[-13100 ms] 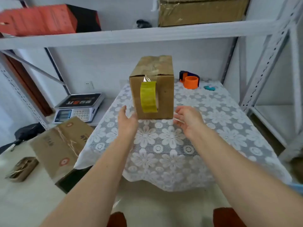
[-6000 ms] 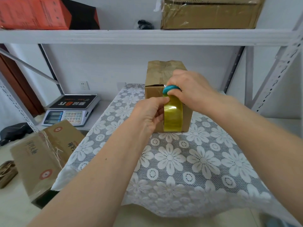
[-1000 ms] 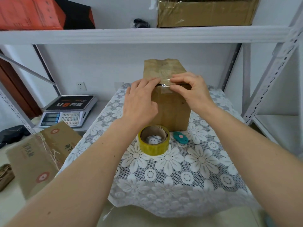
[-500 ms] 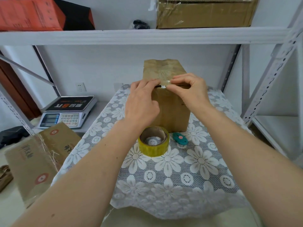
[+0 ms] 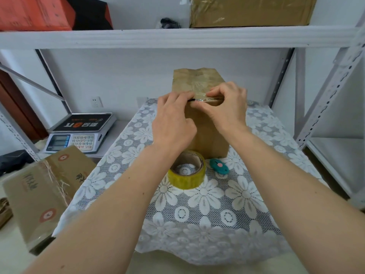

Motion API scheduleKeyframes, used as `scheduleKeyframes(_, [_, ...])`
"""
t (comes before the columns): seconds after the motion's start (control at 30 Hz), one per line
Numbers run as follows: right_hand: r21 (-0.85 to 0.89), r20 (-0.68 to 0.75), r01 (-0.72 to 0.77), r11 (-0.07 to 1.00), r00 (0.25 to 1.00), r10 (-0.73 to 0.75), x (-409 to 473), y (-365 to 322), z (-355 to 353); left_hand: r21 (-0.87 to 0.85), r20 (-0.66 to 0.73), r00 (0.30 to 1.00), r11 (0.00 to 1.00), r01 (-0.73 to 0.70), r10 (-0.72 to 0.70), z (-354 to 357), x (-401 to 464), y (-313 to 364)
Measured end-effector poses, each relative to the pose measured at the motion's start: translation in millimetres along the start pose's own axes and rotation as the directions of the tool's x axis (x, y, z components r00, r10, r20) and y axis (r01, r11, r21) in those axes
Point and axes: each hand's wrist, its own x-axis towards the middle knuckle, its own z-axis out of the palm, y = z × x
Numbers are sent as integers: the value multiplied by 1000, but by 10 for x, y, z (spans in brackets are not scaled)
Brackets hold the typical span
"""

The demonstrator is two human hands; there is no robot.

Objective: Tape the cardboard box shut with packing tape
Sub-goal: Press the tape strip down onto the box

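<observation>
Both hands are up at the near top edge of the cardboard box [image 5: 205, 131], which stands upright on the table right in front of the person. The left hand [image 5: 173, 119] has its fingers curled, tips pressing on the edge; the right hand [image 5: 227, 107] pinches and presses a shiny clear strip of tape [image 5: 209, 96] down over that same edge, thumb below, fingers above. Neither hand carries anything loose.

How far along? My read: well into it. A strip already lies glossy across the top, folding over the near edge, and the hands look to be smoothing its end. A thin dark gap shows under the flap between the 2 hands, so that seam wants more pressing. Whether the far side or other seams are sealed, I cannot tell from here.

Just below the left wrist sits the yellow tape roll [image 5: 186, 172], flat on its side, with a small teal cutter [image 5: 219, 166] just right of it, below the right wrist.

The table wears a white lace floral cloth [image 5: 207, 214]. Off to the left of the left hand: a weighing scale [image 5: 79, 133] and a printed carton [image 5: 45, 190] lower down. Above the hands runs a white metal shelf [image 5: 177, 36] carrying more boxes.
</observation>
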Motion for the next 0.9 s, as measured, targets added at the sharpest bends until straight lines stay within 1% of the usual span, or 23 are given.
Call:
scheduleKeyframes(0.13, [-92,40,40,995,999,-37,-30,5,-12,11,6,1000,1000,-12,12,-3,-1,1])
scheduleKeyframes(0.23, [-115,80,55,992,996,-46,-40,15,-44,12,31,999,1000,-22,22,-25,4,-3])
scheduleKeyframes(0.27, [-97,104,51,994,994,-41,-32,27,-67,17,39,999,1000,-26,26,-33,5,0])
scheduleKeyframes(0.33, [-8,137,16,1000,990,-15,-13,50,-116,32,45,998,999,-36,34,-34,1,10])
scheduleKeyframes(0.4, [69,114,-23,997,993,15,-16,57,-123,45,37,999,998,-39,37,-21,-7,9])
scheduleKeyframes(0.47, [103,84,-79,992,994,71,-39,44,-86,52,26,999,998,-35,34,-12,-8,-5])
scheduleKeyframes(0.53, [133,84,-132,982,989,122,-54,36,-58,55,21,999,998,-36,35,-5,-4,-21])
scheduleKeyframes(0.73, [148,53,-119,982,992,112,-52,94,-140,62,-7,999,997,-44,44,19,-14,-31])
scheduleKeyframes(0.9, [225,60,-136,965,990,126,-41,130,-175,60,-15,999,998,-34,35,22,-21,-27])
